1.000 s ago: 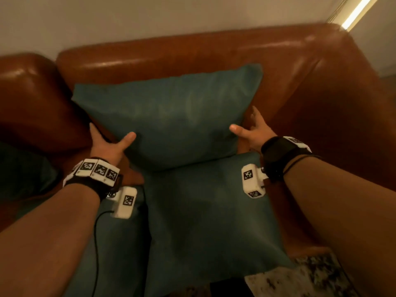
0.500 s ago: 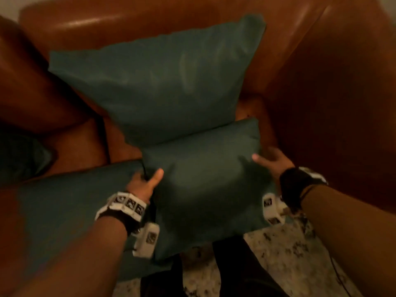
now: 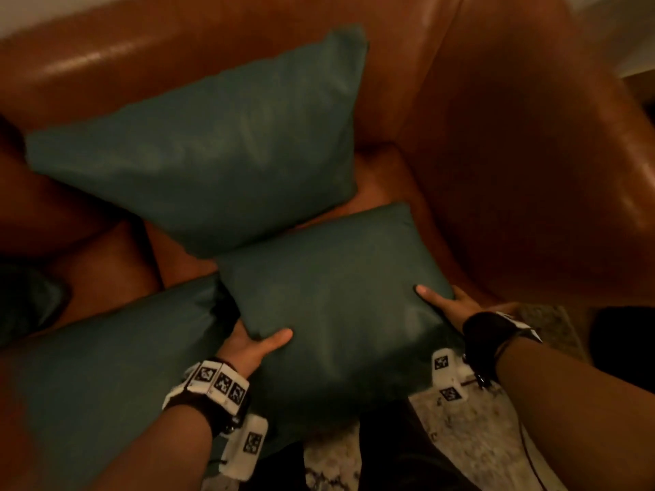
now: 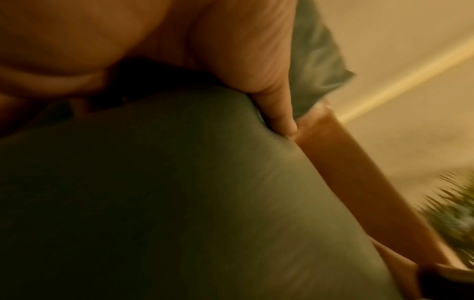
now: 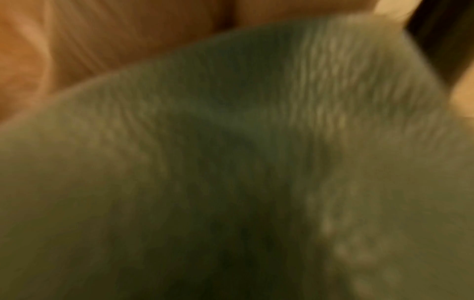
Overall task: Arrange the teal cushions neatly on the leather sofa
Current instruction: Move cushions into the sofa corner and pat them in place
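A teal cushion is held at the front of the brown leather sofa. My left hand grips its left lower edge, thumb on top and fingers hidden beneath. On its right edge my right hand grips with the thumb on the face. A larger teal cushion leans against the sofa back. A third teal cushion lies flat at the left. The left wrist view shows my thumb pressed into the held cushion. The right wrist view is filled with blurred cushion fabric.
The sofa's right armrest rises beside the held cushion. A patterned rug lies below the sofa's front edge. A dark teal shape sits at the far left on the seat.
Both hands left the cushion at the sofa back, came down to the front cushion and took hold of its two sides. That cushion has since been raised a little.
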Motion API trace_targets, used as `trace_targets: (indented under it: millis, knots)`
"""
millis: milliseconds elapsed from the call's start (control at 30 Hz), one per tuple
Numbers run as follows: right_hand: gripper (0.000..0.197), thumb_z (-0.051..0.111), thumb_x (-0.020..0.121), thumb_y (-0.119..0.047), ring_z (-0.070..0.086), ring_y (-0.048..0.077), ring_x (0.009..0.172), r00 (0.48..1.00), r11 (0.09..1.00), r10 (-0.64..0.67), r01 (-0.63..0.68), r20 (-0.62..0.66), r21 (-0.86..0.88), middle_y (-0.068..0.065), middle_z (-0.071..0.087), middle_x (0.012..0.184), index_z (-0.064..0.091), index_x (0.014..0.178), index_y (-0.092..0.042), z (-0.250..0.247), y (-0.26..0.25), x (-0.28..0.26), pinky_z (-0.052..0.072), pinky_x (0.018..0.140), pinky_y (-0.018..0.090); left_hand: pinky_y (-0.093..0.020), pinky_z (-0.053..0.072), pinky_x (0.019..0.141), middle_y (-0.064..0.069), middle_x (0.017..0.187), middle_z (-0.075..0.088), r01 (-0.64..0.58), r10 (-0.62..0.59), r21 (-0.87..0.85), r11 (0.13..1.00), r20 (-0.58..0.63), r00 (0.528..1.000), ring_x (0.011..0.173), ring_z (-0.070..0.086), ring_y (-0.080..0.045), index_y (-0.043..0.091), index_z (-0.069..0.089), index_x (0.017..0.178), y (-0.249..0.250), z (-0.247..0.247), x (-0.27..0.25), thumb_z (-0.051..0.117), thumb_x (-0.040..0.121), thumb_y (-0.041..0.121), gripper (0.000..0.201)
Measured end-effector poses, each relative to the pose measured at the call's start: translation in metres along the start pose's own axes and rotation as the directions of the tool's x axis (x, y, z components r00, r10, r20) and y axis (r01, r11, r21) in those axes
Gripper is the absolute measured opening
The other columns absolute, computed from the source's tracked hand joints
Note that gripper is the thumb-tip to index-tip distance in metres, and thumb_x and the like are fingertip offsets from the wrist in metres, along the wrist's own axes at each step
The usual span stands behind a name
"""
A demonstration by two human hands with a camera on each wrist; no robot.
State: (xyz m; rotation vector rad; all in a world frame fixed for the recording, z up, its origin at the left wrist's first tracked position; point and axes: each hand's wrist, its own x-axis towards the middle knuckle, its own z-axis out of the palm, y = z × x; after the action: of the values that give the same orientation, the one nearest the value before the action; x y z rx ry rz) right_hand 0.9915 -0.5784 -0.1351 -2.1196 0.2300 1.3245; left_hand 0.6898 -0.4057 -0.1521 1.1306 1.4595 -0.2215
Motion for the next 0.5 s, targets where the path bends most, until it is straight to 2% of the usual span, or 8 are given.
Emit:
trace_targets:
  millis: [33,67,167,200,300,333,400,500]
  knots:
    - [0.089,0.079,0.064,-0.05,0.052,0.031,0.122,0.999,0.999,0.025,-0.025,-0.023,0.023,-0.005,0.05,0.128,0.046,0.137,-0.012,-0.011,0.006,-0.011,0.037,0.089,0.02,-0.036,0.041,0.106,-0.001,0.128,0.059,-0.028,0.027,0.012,1.0,0.044,0.999,0.121,0.055,-0.023,0.022,0.039,0.142,0.002,0.001,-0.011,0.081,0.01,0.073,0.147]
    - [0.088,0.079,0.066,-0.047,0.051,0.032,0.124,0.998,0.998,0.043,-0.041,-0.044,0.042,-0.002,0.05,0.129,0.045,0.138,-0.009,-0.021,0.015,-0.021,0.038,0.09,0.021,-0.034,0.041,0.106,0.002,0.126,0.059,-0.058,0.055,0.028,0.998,0.098,0.994,0.12,0.056,-0.02,0.024,0.036,0.143,0.007,0.003,-0.021,0.083,0.011,0.071,0.147]
    - [0.135,0.084,0.016,-0.071,0.062,0.036,0.108,0.985,0.979,0.155,-0.142,-0.081,0.143,0.015,0.062,0.125,0.051,0.133,-0.013,-0.045,0.054,-0.036,0.046,0.1,0.046,-0.024,0.036,0.104,0.019,0.122,0.052,-0.169,0.133,0.093,0.981,0.308,0.942,0.118,0.05,-0.008,0.031,0.02,0.146,0.027,0.012,-0.049,0.088,0.018,0.062,0.148]
    - [0.136,0.084,0.012,-0.07,0.063,0.036,0.103,0.979,0.967,0.187,-0.171,-0.075,0.187,0.017,0.064,0.119,0.053,0.131,-0.012,-0.052,0.069,-0.037,0.048,0.098,0.049,-0.023,0.035,0.105,0.019,0.125,0.049,-0.201,0.146,0.118,0.973,0.364,0.92,0.12,0.048,-0.007,0.032,0.017,0.145,0.038,0.016,-0.055,0.088,0.02,0.061,0.147]
    - [0.109,0.084,0.042,-0.064,0.063,0.034,0.098,0.962,0.938,0.26,-0.231,-0.081,0.258,0.016,0.064,0.112,0.054,0.13,-0.007,-0.061,0.088,-0.048,0.047,0.096,0.045,-0.022,0.02,0.115,0.01,0.152,0.028,-0.356,0.204,0.267,0.895,0.465,0.862,0.139,0.028,-0.007,0.024,0.005,0.152,0.071,0.025,-0.053,0.092,0.036,0.054,0.148]
    - [0.112,0.083,0.038,-0.068,0.064,0.034,0.1,0.955,0.926,0.288,-0.257,-0.075,0.277,0.016,0.066,0.114,0.055,0.129,-0.009,-0.065,0.096,-0.045,0.047,0.098,0.047,-0.021,0.014,0.116,0.009,0.157,0.017,-0.404,0.217,0.333,0.852,0.478,0.851,0.143,0.018,-0.007,0.021,-0.001,0.153,0.082,0.028,-0.047,0.091,0.041,0.053,0.149]
    - [0.123,0.081,0.023,-0.076,0.065,0.035,0.103,0.955,0.915,0.293,-0.265,-0.05,0.305,0.015,0.067,0.117,0.058,0.126,-0.012,-0.074,0.111,-0.035,0.046,0.101,0.05,-0.031,0.006,0.121,0.006,0.162,0.004,-0.482,0.23,0.459,0.746,0.502,0.834,0.148,0.005,-0.011,0.025,-0.007,0.153,0.099,0.031,-0.039,0.084,0.036,0.07,0.154]
    - [0.118,0.08,0.03,-0.072,0.061,0.034,0.108,0.963,0.905,0.271,-0.253,-0.003,0.343,0.016,0.065,0.119,0.056,0.128,-0.011,-0.084,0.099,-0.053,0.044,0.101,0.046,-0.037,0.008,0.122,0.008,0.161,0.003,-0.595,0.199,0.495,0.634,0.639,0.743,0.148,0.004,-0.01,0.032,-0.01,0.152,0.126,0.043,-0.051,0.08,0.037,0.074,0.151]
